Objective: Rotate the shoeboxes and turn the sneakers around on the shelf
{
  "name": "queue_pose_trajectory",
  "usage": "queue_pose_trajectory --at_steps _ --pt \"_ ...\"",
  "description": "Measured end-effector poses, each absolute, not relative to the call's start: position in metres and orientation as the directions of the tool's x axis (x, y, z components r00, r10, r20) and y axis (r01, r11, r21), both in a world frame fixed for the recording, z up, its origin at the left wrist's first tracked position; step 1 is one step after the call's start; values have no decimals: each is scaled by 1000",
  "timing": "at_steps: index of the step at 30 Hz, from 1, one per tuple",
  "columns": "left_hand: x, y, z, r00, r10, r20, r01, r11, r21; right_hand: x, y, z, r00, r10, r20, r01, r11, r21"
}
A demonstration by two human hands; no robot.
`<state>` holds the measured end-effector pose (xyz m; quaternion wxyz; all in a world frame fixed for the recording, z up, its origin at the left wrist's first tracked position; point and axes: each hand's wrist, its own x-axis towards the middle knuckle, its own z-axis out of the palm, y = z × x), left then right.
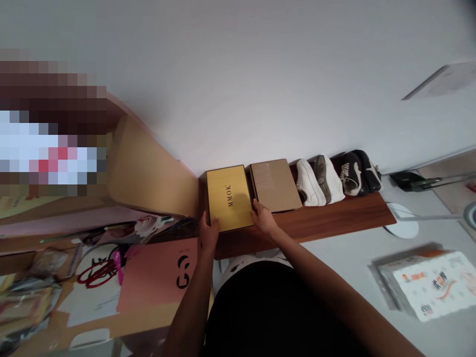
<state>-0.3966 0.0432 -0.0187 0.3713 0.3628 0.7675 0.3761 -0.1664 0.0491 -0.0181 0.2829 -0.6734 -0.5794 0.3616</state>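
Observation:
A gold box (229,201) marked "MMOK" lies on a dark wooden shelf (334,214) against the wall. My left hand (209,232) grips its near left corner, thumb over the edge. At the near right edge, my right hand (262,217) holds the same box, its fingers partly hidden along the side. Right beside it sits a brown cardboard box (275,186), close to my right fingertips. Farther right stand a white pair of shoes (311,183) and a black pair with white laces (351,174).
Left is a surface with a pink box (158,275), red cords (97,272) and papers. A curved tan panel (152,168) rises beside the shelf. On the floor at right lie a tissue pack (433,285) and a white round object (401,220).

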Motion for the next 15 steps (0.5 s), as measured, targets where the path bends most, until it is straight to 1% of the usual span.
queue_pose_trajectory --at_steps 2,3,5,7,9,11,13,15 --pt "-384 48 -10 -469 870 -153 404 365 839 -146 43 -14 117 990 -81 554 -133 -822" --pt "-373 51 -8 -442 891 -104 431 313 847 -133 41 -12 152 987 -54 550 -130 -825" --pt "-345 58 -6 -353 932 -83 404 232 885 -103 39 -11 233 972 -34 550 -161 -820" --pt "-310 65 -10 -240 961 -139 312 212 926 -74 41 -10 289 957 -32 556 -195 -808" --pt "-274 71 -17 -137 966 -219 248 248 937 -48 45 -11 306 952 -26 576 -207 -791" --pt "-241 77 -25 -77 954 -289 263 298 917 -29 52 -13 305 952 -19 606 -209 -768" --pt "-217 82 -31 -96 933 -347 326 359 874 -16 60 -17 311 950 -33 633 -233 -738" --pt "-202 88 -35 -167 901 -401 379 434 817 -6 68 -24 324 944 -62 647 -269 -713"
